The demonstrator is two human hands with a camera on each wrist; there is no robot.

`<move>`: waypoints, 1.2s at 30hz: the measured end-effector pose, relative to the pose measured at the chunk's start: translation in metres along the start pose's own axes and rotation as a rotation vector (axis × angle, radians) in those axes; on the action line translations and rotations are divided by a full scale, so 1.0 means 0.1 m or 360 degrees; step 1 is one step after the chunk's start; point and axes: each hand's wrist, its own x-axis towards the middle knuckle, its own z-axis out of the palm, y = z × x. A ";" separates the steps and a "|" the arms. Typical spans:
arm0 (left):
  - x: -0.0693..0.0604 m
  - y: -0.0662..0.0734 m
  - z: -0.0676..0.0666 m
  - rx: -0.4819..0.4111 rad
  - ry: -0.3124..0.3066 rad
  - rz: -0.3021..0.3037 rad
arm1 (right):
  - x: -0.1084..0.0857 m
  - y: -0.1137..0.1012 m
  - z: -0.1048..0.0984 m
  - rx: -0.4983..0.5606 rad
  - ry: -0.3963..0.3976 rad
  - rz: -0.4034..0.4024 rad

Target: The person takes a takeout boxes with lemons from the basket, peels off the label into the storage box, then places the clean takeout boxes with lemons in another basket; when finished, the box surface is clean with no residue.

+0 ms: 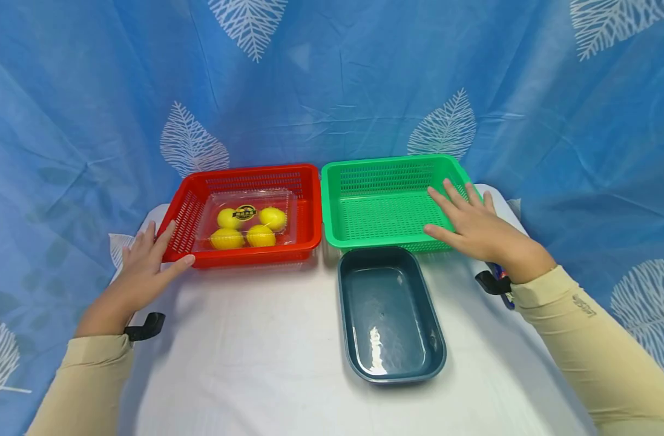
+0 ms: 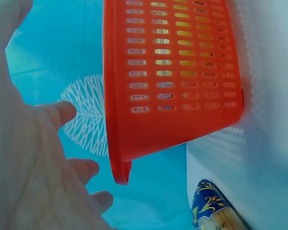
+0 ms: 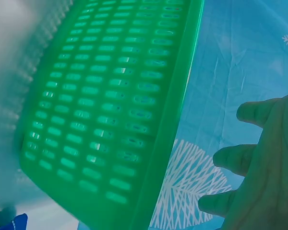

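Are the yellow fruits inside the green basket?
No, the yellow fruits are in a clear plastic box that sits inside the red basket.

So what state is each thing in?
Left hand: fingers spread, holding nothing.
Right hand: fingers spread, holding nothing.
Clear container: closed, yellow fruits inside.
Red basket: upright, holding that container.
Green basket: upright, no contents visible.
Dark tray: upright, no contents visible.
Gold-patterned package: partly visible, state unclear.
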 end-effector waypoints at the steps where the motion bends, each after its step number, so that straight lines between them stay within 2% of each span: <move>1: 0.00 -0.01 0.00 -0.0019 0.0013 -0.0004 | 0.01 -0.01 0.00 0.0003 0.0000 -0.0002; 8: -0.04 -0.08 0.06 -0.0113 0.0104 -0.0096 | 0.08 -0.06 0.02 0.0024 -0.0001 -0.0016; 13: -0.01 -0.10 0.14 -0.0214 0.0208 -0.0132 | 0.13 -0.09 0.02 0.0028 0.0008 -0.0042; 24: 0.03 -0.06 0.28 -0.0375 0.0407 -0.0217 | 0.26 -0.11 0.07 0.0127 -0.0058 -0.0057; 30: 0.07 -0.04 0.36 -0.0428 0.0436 -0.0234 | 0.29 -0.14 0.08 0.0133 -0.0062 -0.0049; 36: 0.08 0.02 0.42 -0.0489 0.0514 -0.0279 | 0.32 -0.18 0.11 0.0119 -0.0063 -0.0072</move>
